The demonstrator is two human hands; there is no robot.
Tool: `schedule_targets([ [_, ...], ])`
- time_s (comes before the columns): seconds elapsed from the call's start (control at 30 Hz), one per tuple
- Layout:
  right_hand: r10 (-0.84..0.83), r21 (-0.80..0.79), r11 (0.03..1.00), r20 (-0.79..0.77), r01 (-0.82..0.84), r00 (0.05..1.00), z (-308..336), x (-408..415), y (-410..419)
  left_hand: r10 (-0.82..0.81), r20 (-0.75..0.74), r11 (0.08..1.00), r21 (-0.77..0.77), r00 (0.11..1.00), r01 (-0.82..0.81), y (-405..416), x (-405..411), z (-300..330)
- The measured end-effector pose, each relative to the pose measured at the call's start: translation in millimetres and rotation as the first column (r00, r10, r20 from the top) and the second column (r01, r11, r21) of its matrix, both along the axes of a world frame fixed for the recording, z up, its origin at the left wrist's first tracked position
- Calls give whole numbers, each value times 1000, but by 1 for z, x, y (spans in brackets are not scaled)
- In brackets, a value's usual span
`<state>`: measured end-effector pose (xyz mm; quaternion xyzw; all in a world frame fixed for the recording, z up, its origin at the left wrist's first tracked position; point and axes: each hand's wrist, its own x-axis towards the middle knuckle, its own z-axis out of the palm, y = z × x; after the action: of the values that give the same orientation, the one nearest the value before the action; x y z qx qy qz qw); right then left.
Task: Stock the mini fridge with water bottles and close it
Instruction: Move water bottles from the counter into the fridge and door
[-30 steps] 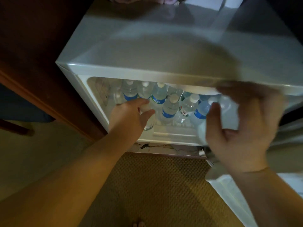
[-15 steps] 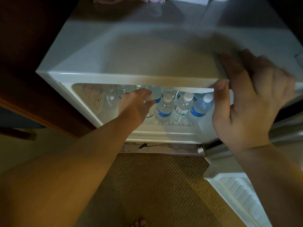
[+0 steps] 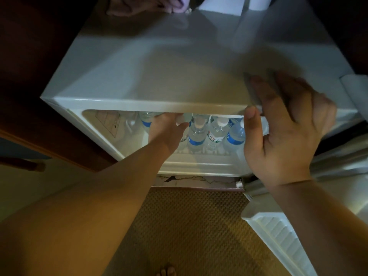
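Since half a second ago, the right hand [image 3: 284, 132] has been settled further over the front edge of the mini fridge [image 3: 151, 62], and the view has been shifted slightly, so less of the interior is being shown. That hand is being held spread, its fingers [image 3: 266, 96] laid flat on the white top and its thumb [image 3: 251, 124] hooked below the front lip, so that the edge is being gripped between them.

The left hand [image 3: 167, 130] is being reached inside the open compartment, where the white cap of a water bottle [image 3: 180, 121] is being pinched between its thumb and fingers; the body of that bottle is being hidden by the hand. Just to the right, more water bottles [image 3: 196, 134] are being kept upright in a close row on the shelf, with blue labels and white caps, and further bottles are being glimpsed behind the hand at the left.

The fridge door [image 3: 278, 236] is being left swung open at the lower right. A woven mat [image 3: 189, 226] is being seen on the floor in front of the fridge.
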<state>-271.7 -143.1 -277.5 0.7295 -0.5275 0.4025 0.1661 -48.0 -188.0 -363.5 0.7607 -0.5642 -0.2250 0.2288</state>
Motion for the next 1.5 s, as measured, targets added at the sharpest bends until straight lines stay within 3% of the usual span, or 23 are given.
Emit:
schedule_targets([
  [0.13,-14,-10,1000,-3,13,1000,-2,0,-1,-2,-16,999,39,1000,2,7,-1,5],
  [0.27,-19,8,1000,-18,20,1000,-1,0,0,-73,93,997,-13,993,75,48,-9,14],
  [0.4,-32,92,995,-63,38,997,8,-1,6,-48,-66,999,-7,997,48,136,-32,42],
  [0.53,-26,314,947,-144,71,989,32,-3,21,-32,-140,994,-108,990,17,213,-44,93],
  [0.6,26,490,865,-251,104,968,53,-5,25,-9,-124,991,-135,992,-8,236,-44,132],
  [0.67,113,700,705,-277,120,954,85,-3,31,-33,-82,983,-180,996,17,250,-41,180],
  [0.73,131,838,545,-126,34,983,125,3,47,-52,-39,967,-250,998,41,254,-35,231],
  [0.77,128,857,515,-43,-29,991,148,7,61,-48,-23,959,-280,999,40,254,-31,258],
  [0.83,125,792,598,63,-126,990,201,12,94,-34,3,934,-354,999,33,251,-24,314],
  [0.9,137,638,740,169,-215,976,258,11,130,-12,15,898,-439,1000,17,248,-18,374],
  [0.97,163,512,815,246,-271,955,321,9,155,1,8,844,-537,1000,3,244,-13,436],
  [1.03,192,463,829,293,-315,937,380,5,170,-18,7,804,-594,1000,19,241,-7,494],
  [1.2,261,373,849,323,-375,910,507,-5,169,-6,-16,809,-588,1000,-5,221,10,599],
  [1.5,155,447,872,141,-203,978,625,29,28,51,33,828,-560,998,-24,115,60,687],
])
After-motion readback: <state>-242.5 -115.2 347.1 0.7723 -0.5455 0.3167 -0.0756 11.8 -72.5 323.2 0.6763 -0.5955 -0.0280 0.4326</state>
